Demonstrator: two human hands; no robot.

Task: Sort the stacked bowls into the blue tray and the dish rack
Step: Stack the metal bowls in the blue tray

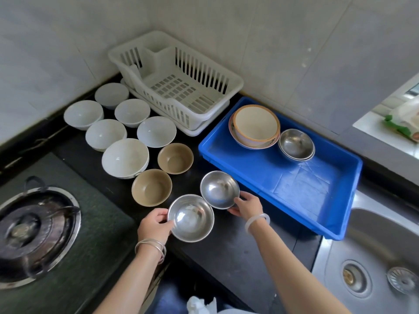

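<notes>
The left hand (154, 225) pinches the rim of the near steel bowl (191, 218), thumb over the edge. The right hand (246, 206) grips the far steel bowl (219, 189) by its near side, fingers curled beneath. The 2 rims meet between the hands; whether either bowl is clear of the black counter (226, 250) I cannot tell. Holding 1 in each hand looks like a way to move both in a single trip, probably to the blue tray (272, 173) just beside the right hand, where a nested steel pair (295, 144) already sits by a cream bowl (255, 124) with an orange rim, itself seated in a wider bowl.

Both held bowls are thin polished metal — round, shallow, mirror-bright — so a rim grip may slip. Left of them stand 2 tan bowls (175, 157), matte inside, and beyond those 6 white bowls (125, 157), glossy and deeper, grouped by kind. The dish rack (235, 83), white slotted plastic in the tiled corner, holds no bowls yet, so the sorting seems at an early stage.
</notes>
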